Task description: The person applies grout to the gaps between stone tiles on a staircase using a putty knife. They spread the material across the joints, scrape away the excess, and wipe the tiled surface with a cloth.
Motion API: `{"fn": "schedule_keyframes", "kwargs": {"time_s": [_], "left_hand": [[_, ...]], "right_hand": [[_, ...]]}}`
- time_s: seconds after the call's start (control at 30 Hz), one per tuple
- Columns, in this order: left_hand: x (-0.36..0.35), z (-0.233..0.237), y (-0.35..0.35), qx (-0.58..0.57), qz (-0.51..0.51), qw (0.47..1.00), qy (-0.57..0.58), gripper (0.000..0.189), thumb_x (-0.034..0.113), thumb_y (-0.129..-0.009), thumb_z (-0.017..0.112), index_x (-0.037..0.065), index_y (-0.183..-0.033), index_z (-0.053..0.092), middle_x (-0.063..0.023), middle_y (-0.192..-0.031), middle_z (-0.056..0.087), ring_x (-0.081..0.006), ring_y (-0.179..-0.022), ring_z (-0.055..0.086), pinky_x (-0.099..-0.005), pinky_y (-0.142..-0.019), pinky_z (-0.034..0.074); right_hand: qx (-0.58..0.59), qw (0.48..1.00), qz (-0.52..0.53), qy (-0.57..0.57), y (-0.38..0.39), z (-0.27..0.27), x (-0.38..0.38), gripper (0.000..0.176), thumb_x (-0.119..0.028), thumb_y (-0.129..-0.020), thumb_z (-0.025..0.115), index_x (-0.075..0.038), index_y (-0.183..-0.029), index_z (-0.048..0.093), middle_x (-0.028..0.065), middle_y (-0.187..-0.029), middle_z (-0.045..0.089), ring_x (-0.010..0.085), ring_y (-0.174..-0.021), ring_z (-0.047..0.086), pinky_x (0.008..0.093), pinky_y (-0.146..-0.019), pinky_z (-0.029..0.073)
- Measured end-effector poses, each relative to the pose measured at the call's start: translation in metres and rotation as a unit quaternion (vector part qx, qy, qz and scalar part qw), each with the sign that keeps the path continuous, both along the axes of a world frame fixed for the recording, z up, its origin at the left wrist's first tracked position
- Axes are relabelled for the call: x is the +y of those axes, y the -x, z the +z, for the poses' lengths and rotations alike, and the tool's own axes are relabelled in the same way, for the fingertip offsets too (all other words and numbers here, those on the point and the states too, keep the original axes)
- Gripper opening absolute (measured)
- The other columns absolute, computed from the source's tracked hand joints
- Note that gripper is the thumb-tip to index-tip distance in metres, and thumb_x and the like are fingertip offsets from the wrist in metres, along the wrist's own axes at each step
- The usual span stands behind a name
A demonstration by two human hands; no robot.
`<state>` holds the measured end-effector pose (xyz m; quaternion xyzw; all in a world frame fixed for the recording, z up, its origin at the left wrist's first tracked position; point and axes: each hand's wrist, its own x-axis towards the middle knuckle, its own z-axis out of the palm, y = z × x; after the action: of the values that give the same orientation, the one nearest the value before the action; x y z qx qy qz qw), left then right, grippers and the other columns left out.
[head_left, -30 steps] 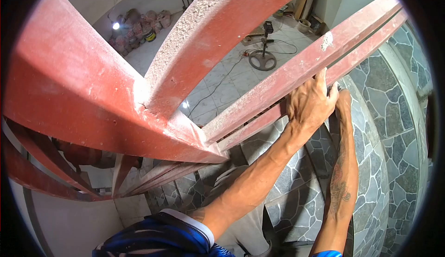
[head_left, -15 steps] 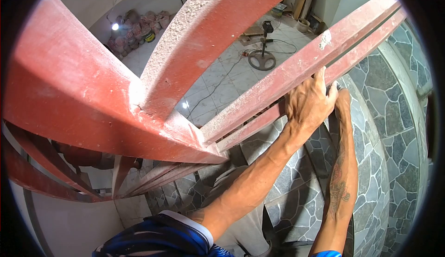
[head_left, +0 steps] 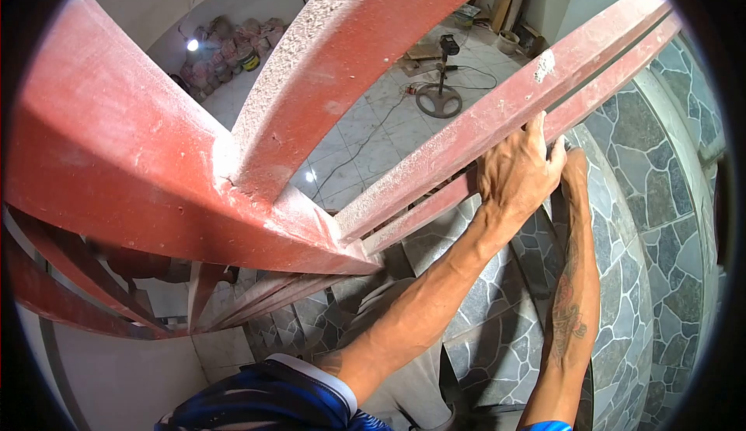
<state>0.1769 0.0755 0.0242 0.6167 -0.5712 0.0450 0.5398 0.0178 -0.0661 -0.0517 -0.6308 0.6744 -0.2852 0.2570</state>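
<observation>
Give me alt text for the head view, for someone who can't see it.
A person's left hand is on dusty paired red rails, the right hand close beside it, fingers mostly hidden. Beyond lies a tiled floor.

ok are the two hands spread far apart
No, the left hand and right hand are close together at the paired red rails.

The head-worn camera looks forward and steeply down from above the left hand [head_left: 517, 174] and right hand [head_left: 574, 170]. At left, a red-painted beam [head_left: 116, 143] stands nearest the lens; the tiled floor [head_left: 404, 137] lies far.
</observation>
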Motion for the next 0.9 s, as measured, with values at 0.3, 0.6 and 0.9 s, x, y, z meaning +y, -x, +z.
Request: {"fn": "schedule_keyframes", "kwargs": {"time_s": [0.3,0.6,0.9], "left_hand": [[-0.001,-0.001,0.0,0.0,0.004,1.0,0.007,0.042,0.027,-0.086,0.076,-0.001,-0.115,0.066,-0.0215,-0.096,0.074,-0.0381,-0.083,0.074,-0.047,-0.071,0.058],[0.0,0.001,0.0,0.004,0.003,1.0,-0.018,0.041,0.028,-0.087,0.075,-0.001,-0.115,0.066,-0.0212,-0.096,0.074,-0.0383,-0.084,0.074,-0.0474,-0.072,0.057],[0.001,0.004,-0.001,0.01,-0.008,0.999,-0.03,0.04,0.027,-0.086,0.075,-0.001,-0.114,0.066,-0.0211,-0.095,0.074,-0.0386,-0.082,0.074,-0.0476,-0.071,0.057]], "right_hand": [[-0.026,0.999,0.012,0.024,-0.005,0.007,0.009,0.057,-0.038,-0.09,0.07,0.016,-0.072,0.067,0.0177,-0.059,0.063,0.0229,-0.057,0.067,0.0425,-0.052,0.05],[0.01,1.0,-0.002,0.007,-0.004,0.007,0.006,0.056,-0.037,-0.091,0.07,0.019,-0.09,0.068,0.0252,-0.077,0.071,0.0265,-0.072,0.072,0.0445,-0.064,0.053],[-0.025,0.999,0.003,0.03,-0.007,0.011,0.013,0.061,-0.039,-0.09,0.07,0.02,-0.076,0.066,0.0222,-0.065,0.066,0.0234,-0.062,0.069,0.0441,-0.056,0.05]]}}
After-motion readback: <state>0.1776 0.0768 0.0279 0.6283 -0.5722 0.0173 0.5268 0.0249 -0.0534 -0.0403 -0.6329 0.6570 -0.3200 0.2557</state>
